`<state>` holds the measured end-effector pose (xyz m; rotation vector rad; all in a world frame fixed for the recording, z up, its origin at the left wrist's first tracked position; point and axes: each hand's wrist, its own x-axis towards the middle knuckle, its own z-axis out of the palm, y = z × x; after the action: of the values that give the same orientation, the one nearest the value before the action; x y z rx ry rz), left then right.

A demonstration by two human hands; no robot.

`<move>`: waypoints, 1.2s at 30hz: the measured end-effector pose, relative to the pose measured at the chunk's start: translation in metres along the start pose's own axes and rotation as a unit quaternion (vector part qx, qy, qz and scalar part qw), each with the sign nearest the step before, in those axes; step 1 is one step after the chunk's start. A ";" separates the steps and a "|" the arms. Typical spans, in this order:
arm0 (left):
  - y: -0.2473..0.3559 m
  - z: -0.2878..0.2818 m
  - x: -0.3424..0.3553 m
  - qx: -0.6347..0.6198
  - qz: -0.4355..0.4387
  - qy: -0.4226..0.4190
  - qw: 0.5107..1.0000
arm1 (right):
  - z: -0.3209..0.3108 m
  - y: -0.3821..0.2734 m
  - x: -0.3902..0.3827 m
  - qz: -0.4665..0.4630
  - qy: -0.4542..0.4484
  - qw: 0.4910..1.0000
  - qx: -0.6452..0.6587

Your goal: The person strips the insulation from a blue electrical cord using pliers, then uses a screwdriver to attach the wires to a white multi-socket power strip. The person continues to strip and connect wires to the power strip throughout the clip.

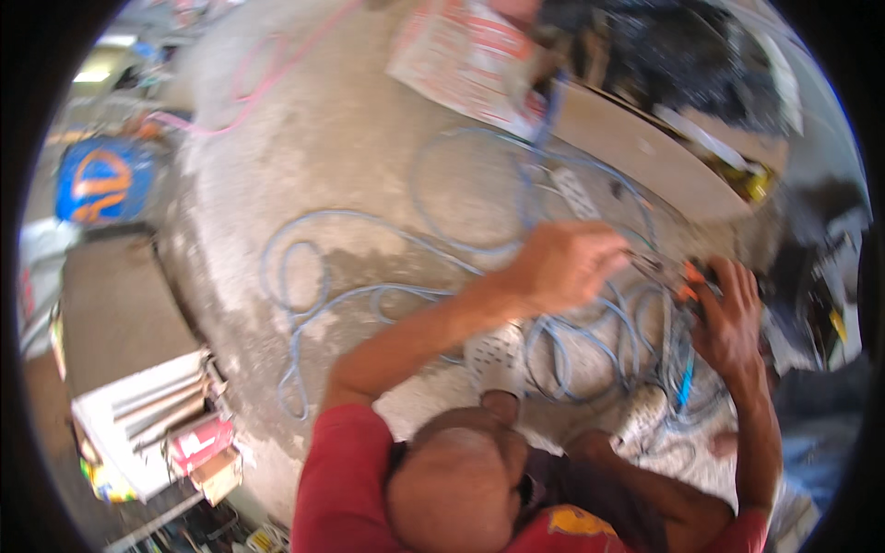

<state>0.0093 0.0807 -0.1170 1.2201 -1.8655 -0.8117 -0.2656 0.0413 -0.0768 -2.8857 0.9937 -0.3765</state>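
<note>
My right hand (728, 318) is closed around the orange handles of what look like pliers (688, 278). Their metal jaws (648, 265) point left, toward my other hand. My left hand (570, 264) is held in a fist-like pinch just short of the jaws. Motion blur hides what, if anything, lies between its fingers. Below both hands, a long light-blue cable (369, 290) lies on the floor in loose loops, with a denser tangle (562, 355) near my feet. A bright blue slim object (686, 380) lies under my right wrist.
A white power strip (575, 194) lies beyond my left hand. Farther off are a white-and-orange sack (466, 69) and a cardboard box (645, 147) with black plastic. A pink cord (241, 115), a blue bag (106, 180) and stacked boxes (129, 313) are at left. Blue cloth (816, 419) shows at right.
</note>
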 end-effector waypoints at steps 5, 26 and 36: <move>0.011 0.019 0.011 0.014 0.046 0.153 0.987 | -0.009 -0.012 -0.009 0.073 -0.019 0.992 0.099; -0.008 0.019 0.002 -0.098 -0.106 0.156 0.977 | 0.026 -0.027 -0.007 0.292 -0.210 0.493 0.792; 0.017 0.020 0.007 -0.099 -0.094 0.119 0.983 | 0.021 -0.023 -0.002 0.282 -0.236 0.566 0.738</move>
<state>-0.0171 0.0824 -0.1122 1.3164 -1.4586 -0.8857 -0.2477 0.0601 -0.0945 -0.9444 0.7419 -0.1628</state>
